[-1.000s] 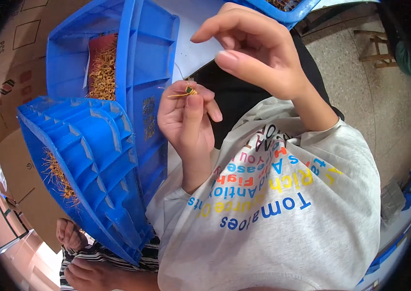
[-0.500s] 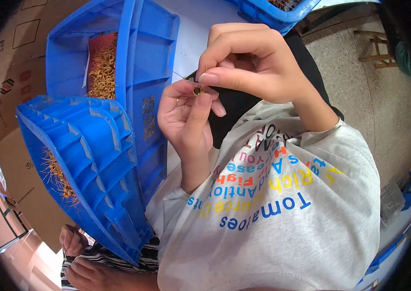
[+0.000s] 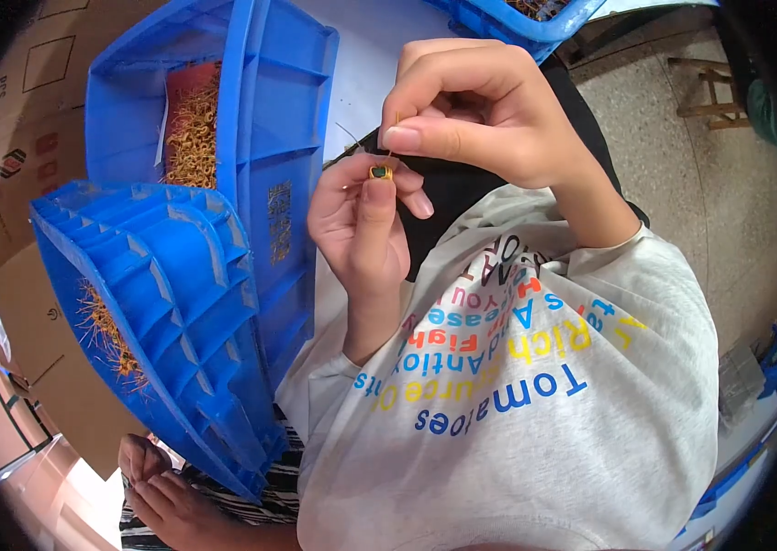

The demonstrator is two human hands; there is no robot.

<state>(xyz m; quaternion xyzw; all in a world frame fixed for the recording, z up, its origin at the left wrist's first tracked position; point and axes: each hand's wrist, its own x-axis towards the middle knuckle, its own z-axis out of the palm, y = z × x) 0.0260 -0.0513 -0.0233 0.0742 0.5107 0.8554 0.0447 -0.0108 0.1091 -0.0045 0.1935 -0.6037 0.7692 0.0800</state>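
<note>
Between thumb and fingertips, my left hand (image 3: 365,220) grips a small copper-wound ring coil (image 3: 381,172) with a dark green opening. My right hand (image 3: 485,115) is just above it and a little to the right, thumb and forefinger pinched on a thin copper wire (image 3: 391,151) that runs down to the coil. Another thin wire end (image 3: 348,132) sticks out at the upper left of my left hand. The curled fingers of my right hand are partly hidden behind one another.
At left, a blue bin (image 3: 283,101) contains many copper coils (image 3: 192,138). A second blue bin (image 3: 168,275) leans nearer, holding more coils (image 3: 111,335). Another blue bin (image 3: 535,37) is at the top. A co-worker's hands (image 3: 163,496) are at lower left; cardboard boxes (image 3: 49,303) stand behind.
My left hand has shifted slightly right and turned the coil, so its green opening shows more clearly. The right hand has risen slightly, baring more wire between it and the coil.
</note>
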